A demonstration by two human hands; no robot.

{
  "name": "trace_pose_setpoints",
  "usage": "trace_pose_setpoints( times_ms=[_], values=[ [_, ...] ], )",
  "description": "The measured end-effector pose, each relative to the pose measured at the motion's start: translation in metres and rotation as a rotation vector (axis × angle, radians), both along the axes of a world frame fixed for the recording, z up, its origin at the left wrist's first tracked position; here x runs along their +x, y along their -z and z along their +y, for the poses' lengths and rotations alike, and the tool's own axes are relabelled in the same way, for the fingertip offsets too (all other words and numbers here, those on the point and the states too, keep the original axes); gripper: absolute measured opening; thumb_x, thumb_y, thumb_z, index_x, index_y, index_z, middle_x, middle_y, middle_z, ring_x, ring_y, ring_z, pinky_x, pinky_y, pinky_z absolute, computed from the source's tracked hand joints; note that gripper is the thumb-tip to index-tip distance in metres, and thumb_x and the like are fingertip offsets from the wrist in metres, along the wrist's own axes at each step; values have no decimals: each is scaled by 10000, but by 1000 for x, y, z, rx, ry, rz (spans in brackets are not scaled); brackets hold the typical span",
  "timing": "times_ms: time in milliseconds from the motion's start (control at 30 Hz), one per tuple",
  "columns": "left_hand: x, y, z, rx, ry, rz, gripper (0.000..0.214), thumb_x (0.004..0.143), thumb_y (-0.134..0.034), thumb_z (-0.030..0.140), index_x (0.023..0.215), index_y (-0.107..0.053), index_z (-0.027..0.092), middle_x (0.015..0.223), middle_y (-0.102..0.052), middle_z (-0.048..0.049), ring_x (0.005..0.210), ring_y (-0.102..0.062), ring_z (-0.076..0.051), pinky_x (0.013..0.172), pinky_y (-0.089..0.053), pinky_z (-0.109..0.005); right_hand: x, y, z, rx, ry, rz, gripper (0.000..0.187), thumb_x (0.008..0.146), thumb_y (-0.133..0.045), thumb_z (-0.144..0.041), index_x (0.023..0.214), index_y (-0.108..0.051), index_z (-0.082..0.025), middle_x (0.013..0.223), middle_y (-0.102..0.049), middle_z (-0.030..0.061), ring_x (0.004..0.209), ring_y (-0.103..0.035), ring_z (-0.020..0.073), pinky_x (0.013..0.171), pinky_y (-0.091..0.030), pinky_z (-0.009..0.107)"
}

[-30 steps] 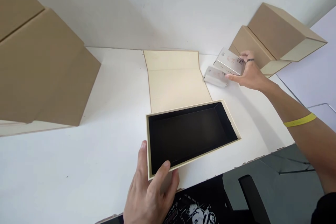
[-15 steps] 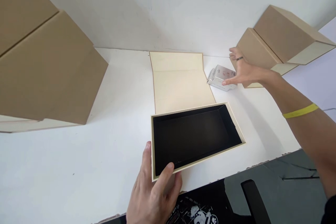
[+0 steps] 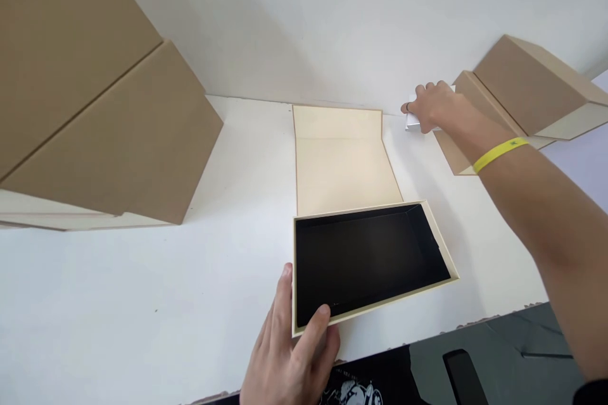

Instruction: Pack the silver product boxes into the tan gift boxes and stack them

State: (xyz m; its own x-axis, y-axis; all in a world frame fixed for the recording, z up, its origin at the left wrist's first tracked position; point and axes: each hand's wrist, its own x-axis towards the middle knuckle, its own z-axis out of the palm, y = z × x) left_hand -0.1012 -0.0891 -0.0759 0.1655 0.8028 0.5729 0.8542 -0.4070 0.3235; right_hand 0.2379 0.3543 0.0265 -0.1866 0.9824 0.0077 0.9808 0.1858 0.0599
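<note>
An open gift box (image 3: pixel 304 323) with a black inside lies on the white table, its cream lid flap (image 3: pixel 342 158) folded back flat behind it. My left hand (image 3: pixel 289 354) grips the box's near left corner, thumb over the rim. My right hand (image 3: pixel 430 106), with a ring and a yellow wristband, reaches to the back of the table and closes over a small silver-white carton (image 3: pixel 411 121). Most of that carton is hidden under the fingers.
Large tan closed boxes (image 3: pixel 95 120) are stacked at the left. More tan boxes (image 3: pixel 527 85) lean against the wall at the back right. The table's front edge runs just below the open box, with a dark chair (image 3: pixel 463 373) beneath.
My right hand had set down a silver carton and opened; now it has reached farther back and closed over the small cartons. The view shifted left. My left hand stays on the box.
</note>
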Motion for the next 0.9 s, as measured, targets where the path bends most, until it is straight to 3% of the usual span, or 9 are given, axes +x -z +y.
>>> trace_pose_setpoints(
  times_ms=[67, 133, 300, 433, 533, 700, 833, 900],
  values=[
    [1, 1, 0, -1, 8, -10, 274, 925, -714, 100, 1134, -576, 211, 1765, -188, -177, 1496, -490, -413, 858, -685, -390, -7, 12, 10, 8, 10, -213, 593, 910, -644, -706, 1136, -746, -167, 1298, -590, 160, 1420, -413, 461, 1149, -252, 717],
    [1, 1, -1, 2, 11, -21, 258, 939, -690, 105, 1147, -577, 208, 1765, -190, -182, 1517, -469, -398, 872, -680, -385, -16, 24, 12, 49, 15, -291, 623, 963, -581, -673, 1258, -701, -138, 1408, -535, 194, 1446, -377, 461, 1151, -263, 692],
    [2, 1, -2, 7, 21, -22, 261, 936, -677, 89, 1153, -580, 199, 1766, -172, -202, 1510, -483, -404, 885, -679, -399, -30, 52, 5, 119, 68, -288, 602, 993, -552, -621, 1318, -657, -125, 1484, -460, 225, 1446, -348, 465, 1130, -282, 670],
    [3, 0, -1, -7, 19, -27, 242, 939, -674, 88, 1139, -593, 197, 1777, -141, -180, 1454, -554, -406, 882, -683, -401, -31, 60, -3, 201, 161, -245, 635, 1027, -457, -637, 1417, -578, -151, 1528, -396, 236, 1444, -332, 477, 1092, -296, 682],
    [4, -1, 0, -7, 10, -28, 210, 947, -666, 92, 1119, -601, 195, 1780, -136, -166, 1413, -597, -406, 856, -686, -385, -33, 60, -11, 240, 262, -212, 690, 1017, -481, -629, 1497, -491, -134, 1559, -339, 279, 1431, -338, 496, 1072, -305, 686],
    [5, -1, 1, -2, -11, -7, 231, 935, -689, 83, 1119, -595, 187, 1773, -146, -192, 1340, -650, -432, 852, -687, -418, -44, 53, -18, 264, 416, -152, 928, 917, -687, -588, 1595, -309, -77, 1551, -323, 334, 1426, -352, 491, 1121, -293, 663],
    [6, -1, 2, 9, -3, -10, 220, 938, -697, 97, 1115, -599, 186, 1772, -142, -199, 1333, -656, -429, 841, -686, -404, -41, 31, -13, 178, 462, -89, 1311, 720, -855, -686, 1641, -186, -36, 1517, -381, 349, 1412, -385, 491, 1161, -296, 639],
    [6, -1, 2, 9, 3, -15, 213, 944, -694, 102, 1117, -602, 185, 1771, -144, -202, 1359, -636, -430, 850, -684, -405, -32, 17, -10, 109, 457, -45, 1394, 654, -881, -729, 1634, -195, -13, 1515, -399, 362, 1432, -371, 493, 1173, -305, 626]
  ],
)
